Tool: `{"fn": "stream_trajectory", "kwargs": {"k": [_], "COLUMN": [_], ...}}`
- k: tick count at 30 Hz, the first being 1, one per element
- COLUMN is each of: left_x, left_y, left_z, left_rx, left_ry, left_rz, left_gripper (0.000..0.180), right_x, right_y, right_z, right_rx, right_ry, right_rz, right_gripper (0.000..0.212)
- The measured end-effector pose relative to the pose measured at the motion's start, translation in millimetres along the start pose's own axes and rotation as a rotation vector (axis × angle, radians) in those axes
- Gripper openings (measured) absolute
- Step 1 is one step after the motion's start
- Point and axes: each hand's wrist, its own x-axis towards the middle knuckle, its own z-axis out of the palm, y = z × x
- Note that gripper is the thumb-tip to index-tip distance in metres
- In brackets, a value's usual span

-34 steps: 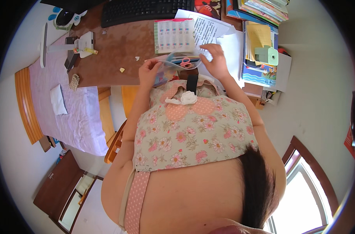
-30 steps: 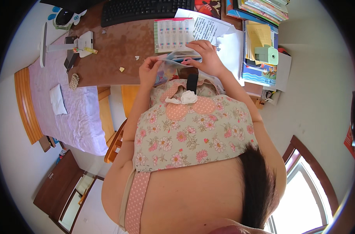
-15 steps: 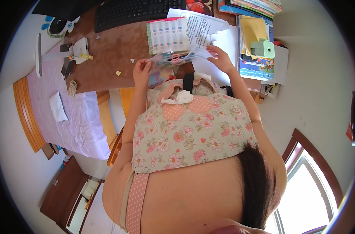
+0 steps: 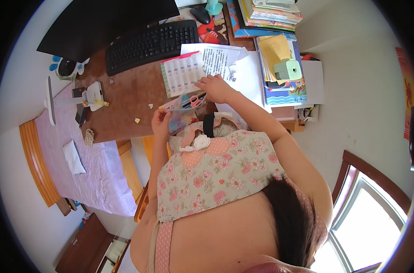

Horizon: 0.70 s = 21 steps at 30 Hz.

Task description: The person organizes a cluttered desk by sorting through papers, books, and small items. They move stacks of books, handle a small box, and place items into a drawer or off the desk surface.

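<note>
My left hand (image 4: 160, 121) pinches the left end of a clear pencil pouch (image 4: 176, 117) at the desk's near edge, close to my body. Inside the pouch are pink-handled scissors (image 4: 197, 101) and several pens. My right hand (image 4: 214, 88) hovers over the pouch's right end, its fingers bent and somewhat apart. Their tips point left, over the lower right corner of a booklet (image 4: 176, 75) with rows of coloured print. The underside of this hand is hidden. Beyond it lie loose printed sheets (image 4: 216, 54).
A black keyboard (image 4: 152, 45) and a monitor (image 4: 102, 27) stand at the back left. On the right, a green pencil sharpener (image 4: 288, 69) sits on stacked books. Small scraps (image 4: 137, 120) lie on the brown desk (image 4: 125, 98). A bed (image 4: 93, 182) is at the left.
My right hand has moved left from the pouch's far right end to above the booklet's corner. The pouch is less stretched out. The view has shifted, showing more of the monitor.
</note>
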Motion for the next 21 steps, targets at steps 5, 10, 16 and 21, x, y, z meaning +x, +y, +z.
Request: {"fn": "stream_trajectory", "kwargs": {"k": [5, 10, 16, 21], "left_x": [0, -15, -8, -7], "left_y": [-2, 93, 88, 83], "left_z": [-2, 44, 59, 63], "left_rx": [0.062, 0.918, 1.008, 0.943], "left_ry": [-0.019, -0.16, -0.458, -0.411], "left_rz": [0.12, 0.661, 0.677, 0.703], "left_gripper": [0.028, 0.054, 0.035, 0.017], "right_x": [-7, -26, -38, -49], "right_y": [-3, -16, -28, -24], "right_z": [3, 18, 4, -6], "right_rx": [0.094, 0.115, 0.218, 0.417], "right_ry": [0.031, 0.236, 0.365, 0.289], "right_rz": [-0.067, -0.163, -0.164, -0.13], "right_gripper": [0.014, 0.006, 0.004, 0.009]}}
